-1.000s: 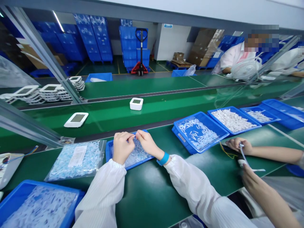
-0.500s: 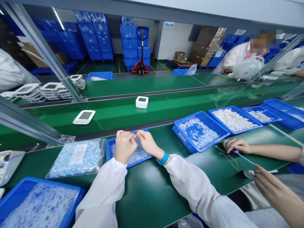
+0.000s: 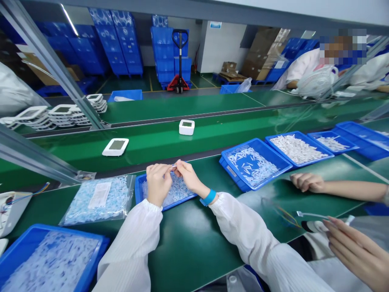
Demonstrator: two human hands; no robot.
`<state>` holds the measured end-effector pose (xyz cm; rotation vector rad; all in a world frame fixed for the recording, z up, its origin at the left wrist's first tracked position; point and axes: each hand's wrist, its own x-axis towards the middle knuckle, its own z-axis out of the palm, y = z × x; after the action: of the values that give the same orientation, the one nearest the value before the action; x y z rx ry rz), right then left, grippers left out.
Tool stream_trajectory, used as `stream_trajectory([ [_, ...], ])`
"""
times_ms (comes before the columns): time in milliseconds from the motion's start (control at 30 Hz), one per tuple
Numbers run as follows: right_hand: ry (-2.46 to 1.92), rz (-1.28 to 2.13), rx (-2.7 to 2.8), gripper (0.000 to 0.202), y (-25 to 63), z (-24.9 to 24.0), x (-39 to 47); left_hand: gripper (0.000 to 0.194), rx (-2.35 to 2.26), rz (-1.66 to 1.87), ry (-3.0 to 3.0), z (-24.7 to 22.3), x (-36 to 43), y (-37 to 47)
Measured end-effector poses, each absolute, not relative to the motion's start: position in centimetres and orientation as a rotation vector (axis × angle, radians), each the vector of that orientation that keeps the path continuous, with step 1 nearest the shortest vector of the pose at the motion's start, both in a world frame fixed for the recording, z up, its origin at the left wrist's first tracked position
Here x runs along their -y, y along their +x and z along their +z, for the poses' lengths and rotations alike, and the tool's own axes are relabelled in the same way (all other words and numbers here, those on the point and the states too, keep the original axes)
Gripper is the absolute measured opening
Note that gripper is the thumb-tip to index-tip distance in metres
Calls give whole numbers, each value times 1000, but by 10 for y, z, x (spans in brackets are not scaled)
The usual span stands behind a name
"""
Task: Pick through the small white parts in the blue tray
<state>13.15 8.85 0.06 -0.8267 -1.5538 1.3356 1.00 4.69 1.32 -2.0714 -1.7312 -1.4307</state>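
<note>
My left hand (image 3: 158, 183) and my right hand (image 3: 190, 177) meet over a small blue tray (image 3: 139, 190), fingers closed in a pinch and fingertips almost touching. A tiny pale piece shows between them, too small to name. Inside the tray lie many small, translucent whitish-blue pieces (image 3: 179, 190), partly covered by my hands. Left of the tray is a clear bag (image 3: 100, 198) of light-blue pieces with a white label. A blue band (image 3: 209, 197) circles my right wrist.
A larger blue tray (image 3: 101, 247) of pale pieces stands at front left; blue trays (image 3: 258, 186) line the right. A co-worker's hands (image 3: 306, 181) are at right, one holding a thin white cable (image 3: 313, 214). White display devices (image 3: 115, 147) sit on the green belt (image 3: 146, 140) beyond.
My hands stay over the tray, but my fingers have shifted and the tiny piece now shows between them. The devices on the belt have moved right. The co-worker's hands have drawn apart.
</note>
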Motion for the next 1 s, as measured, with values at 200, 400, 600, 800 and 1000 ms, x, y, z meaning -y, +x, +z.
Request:
stream_trajectory([
  [200,-841,1202,1579,41,135,3,-88,19,1757,-1459,-2114,11,-51,4],
  [400,-902,1063,1665,25,135,0,-87,23,1856,-1427,-2146,11,-52,3],
  [600,-877,1008,1726,18,135,0,-85,24,1892,-1399,-2176,10,-53,1],
  [800,-750,1165,1605,23,134,1,-87,23,1894,-1336,-2255,16,-48,4],
  [1000,-686,1367,1539,34,134,-2,-89,20,1743,-1327,-2275,17,-47,7],
])
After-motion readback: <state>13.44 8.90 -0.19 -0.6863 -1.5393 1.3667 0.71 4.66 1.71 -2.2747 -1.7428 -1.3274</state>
